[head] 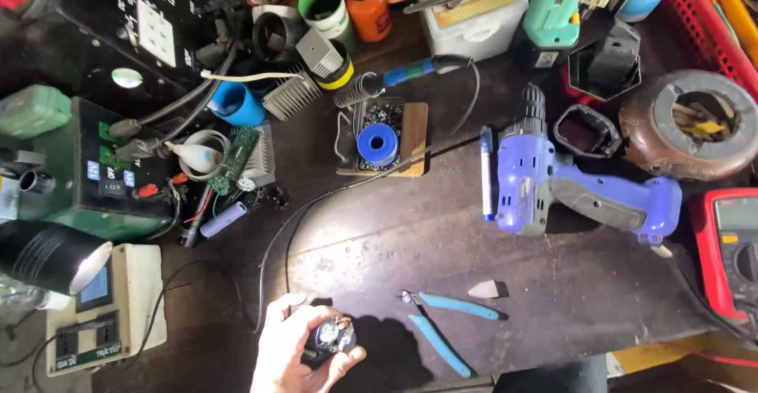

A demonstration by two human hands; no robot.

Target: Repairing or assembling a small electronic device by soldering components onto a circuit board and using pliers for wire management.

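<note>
Head view. My left hand [290, 353] sits at the near edge of the workbench [553, 282], fingers curled and clamped around a small round motor-like part [332, 335] with a shiny metal face turned up; the thumb presses its lower side. My right hand is not in view, so I cannot tell the state of its fingers.

Positions relative to the part: the blue-handled cutters [446, 323] lie just to its right, handles spread, tips pointing back toward it. A small pale wedge [483, 289] rests beyond the cutters. The blue cordless drill [576, 191] lies well apart, up and to the right. The solder spool [377, 142] on its wooden stand is straight above, with the soldering iron [410, 69] behind that. A black cable [272, 251] runs down toward the part.

Judgement: the step in hand appears to be inspection of the held part. The next move calls for a steady grip and a second hand on a tool, most likely the cutters
</note>
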